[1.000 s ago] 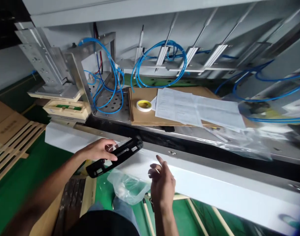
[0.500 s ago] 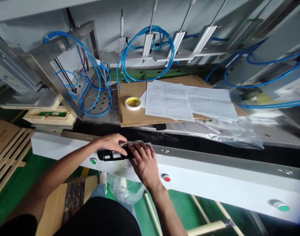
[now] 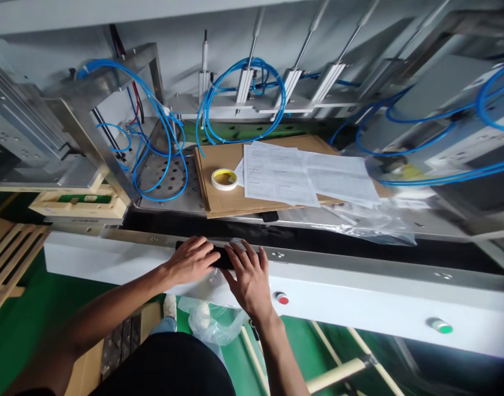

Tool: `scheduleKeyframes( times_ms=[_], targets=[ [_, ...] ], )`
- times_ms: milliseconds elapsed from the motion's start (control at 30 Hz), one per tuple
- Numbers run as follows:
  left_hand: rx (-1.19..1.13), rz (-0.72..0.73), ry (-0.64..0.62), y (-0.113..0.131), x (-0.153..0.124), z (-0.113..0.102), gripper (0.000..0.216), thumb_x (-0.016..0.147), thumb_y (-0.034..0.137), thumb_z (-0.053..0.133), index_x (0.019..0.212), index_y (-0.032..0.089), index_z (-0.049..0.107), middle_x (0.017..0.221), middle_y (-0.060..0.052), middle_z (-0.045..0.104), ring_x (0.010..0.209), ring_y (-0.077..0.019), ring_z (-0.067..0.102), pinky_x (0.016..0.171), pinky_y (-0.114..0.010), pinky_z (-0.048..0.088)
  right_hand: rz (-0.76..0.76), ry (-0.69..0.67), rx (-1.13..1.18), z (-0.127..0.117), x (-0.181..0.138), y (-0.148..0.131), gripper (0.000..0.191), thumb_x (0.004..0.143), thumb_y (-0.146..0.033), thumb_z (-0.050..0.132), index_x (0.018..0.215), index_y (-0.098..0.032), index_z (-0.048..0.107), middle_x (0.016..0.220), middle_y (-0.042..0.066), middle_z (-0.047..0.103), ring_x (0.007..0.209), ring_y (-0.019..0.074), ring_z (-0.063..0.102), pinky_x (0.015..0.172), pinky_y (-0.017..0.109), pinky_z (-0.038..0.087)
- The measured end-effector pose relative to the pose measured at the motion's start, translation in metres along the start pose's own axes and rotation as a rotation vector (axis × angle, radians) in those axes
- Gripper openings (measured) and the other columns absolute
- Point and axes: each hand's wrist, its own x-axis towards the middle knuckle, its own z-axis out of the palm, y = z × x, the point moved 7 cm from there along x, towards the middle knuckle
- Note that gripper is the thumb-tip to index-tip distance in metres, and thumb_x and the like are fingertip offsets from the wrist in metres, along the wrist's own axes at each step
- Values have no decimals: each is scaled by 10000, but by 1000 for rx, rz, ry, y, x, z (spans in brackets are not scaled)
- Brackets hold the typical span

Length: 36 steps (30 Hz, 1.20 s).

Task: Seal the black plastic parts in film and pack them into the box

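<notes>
1. Nearest the camera, the person's dark-clothed lap fills the bottom edge, with a crumpled clear plastic bag [image 3: 213, 324] just beyond it, over the green floor [image 3: 37, 313].
2. The left hand [image 3: 192, 259] lies palm-down on a black plastic part [image 3: 224, 257], fingers spread and pressed flat over its left end rather than curled round it.
3. The right hand [image 3: 248, 275] lies beside it, its fingers apart and flat on the part's right end; the two hands almost touch.
4. The black plastic part lies lengthwise along the front rail of the white machine housing [image 3: 359, 302], mostly covered by the hands, only a short middle stretch showing.
5. On the housing's front face, a red button [image 3: 281, 299] sits just right of the right hand and a green button [image 3: 441, 325] well to the right.
6. Farther back, on the desk, a cardboard sheet [image 3: 219, 159] carries a roll of tape [image 3: 224, 179] and printed papers [image 3: 293, 173].
7. Behind these, blue air hoses [image 3: 239, 93] loop among metal cylinders.
</notes>
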Motion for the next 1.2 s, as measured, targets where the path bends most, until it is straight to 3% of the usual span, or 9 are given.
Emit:
scheduleKeyframes(
  times_ms=[200, 367, 533, 667, 767, 867, 1000, 1100, 1200],
  targets=[
    [64, 132, 7, 4, -4, 18, 161, 977, 340, 698, 1038, 192, 718, 976, -86, 662, 949, -254, 619, 849, -391, 493, 85, 151, -100, -8, -15, -15, 425, 1045, -353, 576, 1456, -250, 596, 1420, 123, 684, 1416, 315, 525, 1229, 547, 305],
    [89, 174, 134, 0, -3, 13, 151, 950, 324, 681, 879, 191, 686, 853, -66, 632, 853, -235, 614, 776, -350, 492, 131, 355, -15, -7, -47, -42, 136, 986, -207, 668, 1115, -221, 710, 1078, 65, 756, 1124, 211, 651, 1048, 360, 458],
    [31, 152, 324, -13, 3, -37, 182, 959, 313, 589, 819, 207, 638, 801, -54, 609, 757, -211, 598, 686, -326, 474, 148, 189, -9, 20, -51, -52, 322, 1031, -237, 579, 1339, -192, 662, 1304, 120, 725, 1320, 261, 600, 1116, 430, 452],
    [-332, -35, 455, -37, -6, -93, 196, 978, 376, 570, 908, 200, 620, 853, -55, 617, 755, -196, 603, 687, -304, 491, 195, 184, 10, 22, -46, -47, 350, 1032, -252, 575, 1369, -190, 645, 1316, 136, 715, 1329, 278, 601, 1106, 457, 477],
    [-845, -308, 347, -58, -23, -99, 265, 1000, 443, 543, 892, 203, 567, 814, -30, 596, 710, -173, 600, 658, -282, 497, 199, 247, 2, 17, -47, -46, 357, 1018, -233, 595, 1371, -203, 633, 1293, 136, 718, 1308, 291, 616, 1102, 490, 485],
    [-1307, -553, 185, -64, -47, -75, 351, 968, 519, 500, 866, 191, 570, 706, -21, 611, 606, -164, 598, 594, -277, 481, 217, 340, -12, 6, -48, -47, 360, 1001, -188, 612, 1359, -226, 627, 1270, 133, 717, 1267, 307, 640, 1103, 541, 480],
    [-1573, -782, 8, -64, -78, -46, 354, 835, 507, 533, 863, 168, 632, 658, -23, 625, 526, -159, 579, 514, -261, 432, 154, 417, 50, -24, -29, -56, 444, 963, -173, 679, 1396, -239, 606, 1234, 144, 712, 1210, 324, 647, 1045, 530, 511],
    [-1597, -784, -137, -61, -96, -47, 264, 785, 427, 585, 786, 170, 643, 658, -13, 611, 550, -154, 570, 534, -260, 445, -143, 344, 59, -45, 9, -81, 531, 940, -229, 733, 1447, -283, 588, 1284, 133, 710, 1280, 345, 602, 1074, 532, 481],
    [-1582, -751, -255, -62, -117, -54, 160, 781, 349, 625, 785, 193, 665, 661, 8, 596, 580, -155, 545, 551, -261, 452, -575, 176, 75, -46, 45, -118, 489, 1004, -267, 604, 1485, -350, 577, 1345, 71, 716, 1310, 314, 585, 1142, 530, 415]
  ],
)
